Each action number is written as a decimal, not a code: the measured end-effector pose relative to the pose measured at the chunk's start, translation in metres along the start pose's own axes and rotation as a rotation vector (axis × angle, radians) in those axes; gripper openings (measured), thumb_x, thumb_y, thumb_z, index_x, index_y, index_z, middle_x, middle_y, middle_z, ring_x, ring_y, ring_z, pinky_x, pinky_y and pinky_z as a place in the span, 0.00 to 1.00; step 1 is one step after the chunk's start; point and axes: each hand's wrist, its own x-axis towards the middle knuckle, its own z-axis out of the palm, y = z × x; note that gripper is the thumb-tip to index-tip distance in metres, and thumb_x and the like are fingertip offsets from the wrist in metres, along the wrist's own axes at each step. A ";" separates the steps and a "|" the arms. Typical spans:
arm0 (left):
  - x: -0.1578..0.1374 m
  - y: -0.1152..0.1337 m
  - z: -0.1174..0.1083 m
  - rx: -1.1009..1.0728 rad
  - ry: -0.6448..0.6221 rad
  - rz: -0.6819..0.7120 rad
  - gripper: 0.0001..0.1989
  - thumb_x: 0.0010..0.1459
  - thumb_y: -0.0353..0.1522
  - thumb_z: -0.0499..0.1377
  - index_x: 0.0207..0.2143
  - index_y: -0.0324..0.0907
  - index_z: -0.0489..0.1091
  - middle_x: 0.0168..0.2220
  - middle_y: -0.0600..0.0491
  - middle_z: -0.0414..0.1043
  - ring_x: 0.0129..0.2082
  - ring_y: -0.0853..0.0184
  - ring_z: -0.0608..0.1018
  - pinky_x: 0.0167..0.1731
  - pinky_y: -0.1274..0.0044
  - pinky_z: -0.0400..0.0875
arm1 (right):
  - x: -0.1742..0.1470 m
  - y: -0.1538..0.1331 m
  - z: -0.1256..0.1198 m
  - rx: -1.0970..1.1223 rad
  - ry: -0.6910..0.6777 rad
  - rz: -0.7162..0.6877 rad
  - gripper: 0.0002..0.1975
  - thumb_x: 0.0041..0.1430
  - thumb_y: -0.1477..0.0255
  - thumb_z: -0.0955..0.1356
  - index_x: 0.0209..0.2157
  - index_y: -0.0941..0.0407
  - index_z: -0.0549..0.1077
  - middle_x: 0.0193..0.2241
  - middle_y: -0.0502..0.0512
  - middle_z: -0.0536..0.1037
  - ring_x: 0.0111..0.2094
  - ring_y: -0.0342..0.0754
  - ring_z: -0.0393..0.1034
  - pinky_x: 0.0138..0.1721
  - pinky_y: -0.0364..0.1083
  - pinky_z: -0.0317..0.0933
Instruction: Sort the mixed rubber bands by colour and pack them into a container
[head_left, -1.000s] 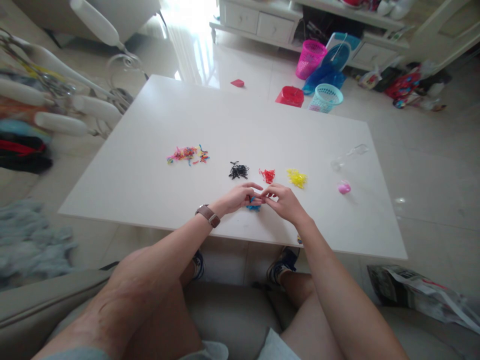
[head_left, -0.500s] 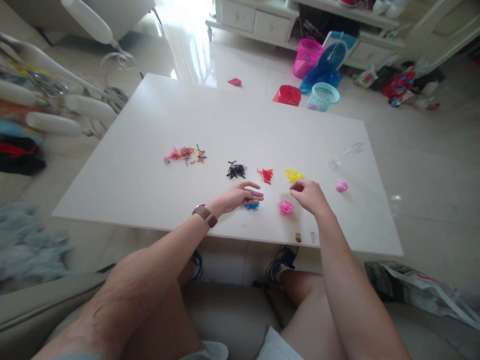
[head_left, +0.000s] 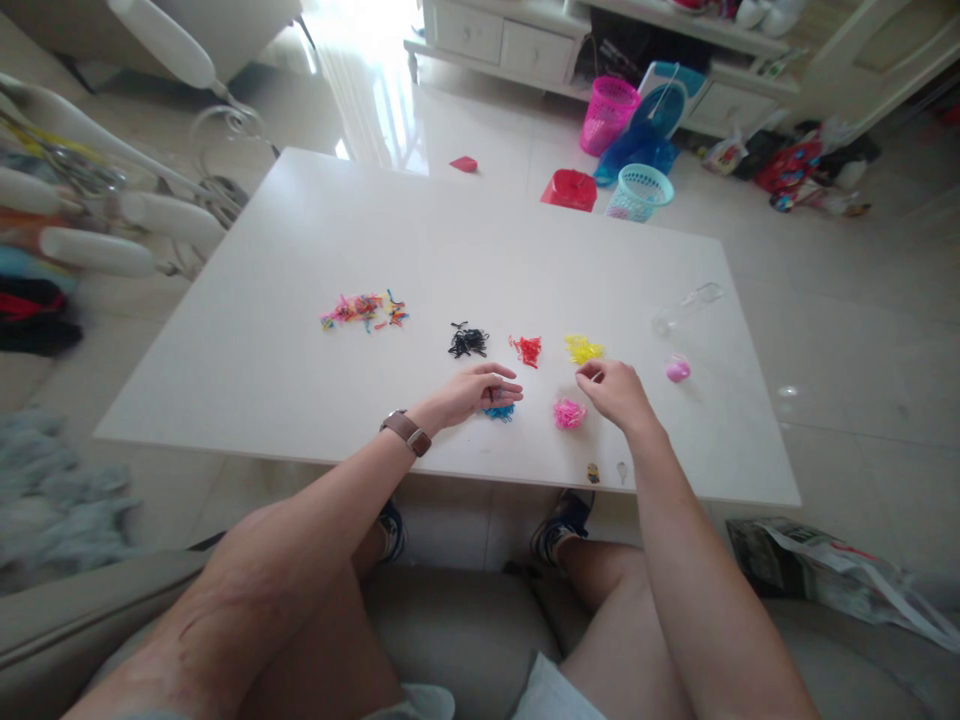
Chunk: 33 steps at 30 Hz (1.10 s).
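Observation:
My left hand point(head_left: 474, 391) is held palm partly up over the blue pile of small loom bands point(head_left: 500, 412), its fingers stretched out and apart. Small dark or bluish bits show at its fingers, too small to make out. Thumb and fingertips of my right hand point(head_left: 606, 385) are pinched together just in front of the yellow loom bands point(head_left: 583, 349); what they hold, if anything, cannot be made out. Pink loom bands point(head_left: 569, 413) lie between the hands. Beyond my left hand are black loom bands point(head_left: 469, 341) and red loom bands point(head_left: 527, 350).
A mixed-colour heap point(head_left: 365, 310) lies on the left of the white table point(head_left: 225, 370). At the right are a clear container point(head_left: 686, 307) and a pink object point(head_left: 678, 371). A small yellow figure point(head_left: 593, 473) and a small clear piece point(head_left: 622, 472) lie by the near edge.
The view has shifted slightly, moving everything a little left in the picture. Both hands keep nearly the same place over the table; the bits at my left fingers look slightly different.

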 end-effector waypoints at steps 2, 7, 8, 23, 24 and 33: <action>0.000 0.001 0.001 -0.018 0.024 -0.007 0.07 0.63 0.22 0.55 0.41 0.35 0.72 0.42 0.35 0.81 0.41 0.59 0.84 0.43 0.71 0.79 | 0.000 -0.013 0.003 0.116 0.066 -0.113 0.07 0.57 0.72 0.68 0.31 0.55 0.80 0.30 0.53 0.81 0.30 0.46 0.73 0.37 0.46 0.64; -0.004 0.005 0.005 -0.054 0.022 -0.003 0.10 0.58 0.20 0.54 0.41 0.34 0.72 0.41 0.34 0.81 0.42 0.58 0.84 0.44 0.69 0.78 | -0.006 -0.042 0.020 0.260 -0.013 -0.381 0.06 0.59 0.74 0.68 0.35 0.56 0.79 0.32 0.54 0.79 0.34 0.47 0.72 0.38 0.46 0.65; -0.005 0.005 0.005 -0.059 0.012 -0.002 0.11 0.57 0.20 0.55 0.41 0.35 0.71 0.41 0.35 0.81 0.42 0.58 0.84 0.44 0.69 0.77 | -0.008 -0.047 0.024 0.273 -0.036 -0.411 0.06 0.59 0.74 0.69 0.37 0.55 0.80 0.33 0.54 0.78 0.34 0.47 0.72 0.38 0.46 0.65; -0.006 0.000 0.004 0.021 -0.069 0.018 0.13 0.52 0.19 0.60 0.41 0.38 0.71 0.31 0.50 0.78 0.30 0.71 0.80 0.37 0.79 0.74 | -0.016 -0.062 0.053 0.334 -0.153 -0.536 0.05 0.60 0.78 0.71 0.32 0.54 0.79 0.33 0.51 0.72 0.35 0.45 0.68 0.40 0.46 0.62; -0.006 0.001 0.005 0.019 -0.064 0.015 0.13 0.52 0.19 0.60 0.41 0.38 0.71 0.32 0.49 0.78 0.31 0.71 0.80 0.37 0.79 0.75 | -0.016 -0.063 0.052 0.329 -0.151 -0.539 0.05 0.60 0.78 0.71 0.31 0.54 0.78 0.33 0.51 0.72 0.35 0.45 0.68 0.39 0.46 0.61; -0.007 0.020 0.001 -0.070 0.143 0.127 0.09 0.56 0.17 0.57 0.38 0.34 0.71 0.37 0.40 0.80 0.36 0.65 0.84 0.45 0.73 0.78 | -0.017 -0.068 0.039 0.338 0.021 -0.440 0.05 0.59 0.76 0.69 0.31 0.54 0.76 0.31 0.51 0.77 0.34 0.47 0.71 0.38 0.45 0.62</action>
